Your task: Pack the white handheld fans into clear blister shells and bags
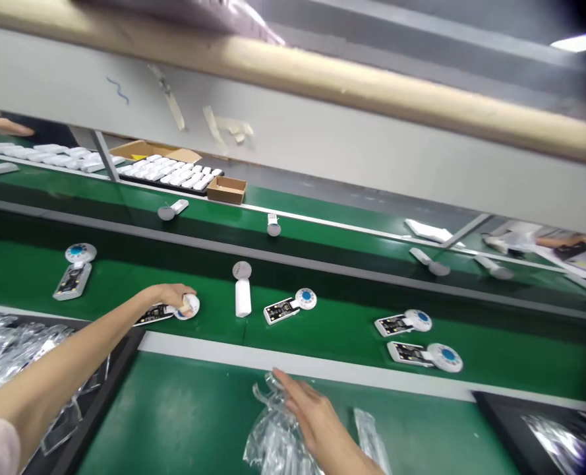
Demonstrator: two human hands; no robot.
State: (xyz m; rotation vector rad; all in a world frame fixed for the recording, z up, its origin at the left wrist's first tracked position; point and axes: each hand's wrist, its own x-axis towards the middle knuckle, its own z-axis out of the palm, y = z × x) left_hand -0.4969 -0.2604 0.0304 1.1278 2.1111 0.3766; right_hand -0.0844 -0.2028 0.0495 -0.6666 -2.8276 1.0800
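Observation:
My left hand [171, 297] reaches out over the green conveyor belt [322, 336] with its fingers closed round a white handheld device [167, 310] with an exposed circuit board. My right hand [307, 409] lies flat, fingers stretched out, on a pile of clear plastic bags [273, 435] on the green near bench. Several more open devices lie on the belt, one [290, 307] just right of a closed white one [242, 290], two others [404, 323] [424, 355] further right, and one [74, 272] at the left.
A black tray of clear bags [6, 349] sits at my left, another black tray [544, 422] at the right. Across the belt a far lane carries finished devices [173, 210]; trays of white parts [174, 173] and a small cardboard box [226, 189] stand behind. Other people's hands show at far left [0, 125] and far right [569, 241].

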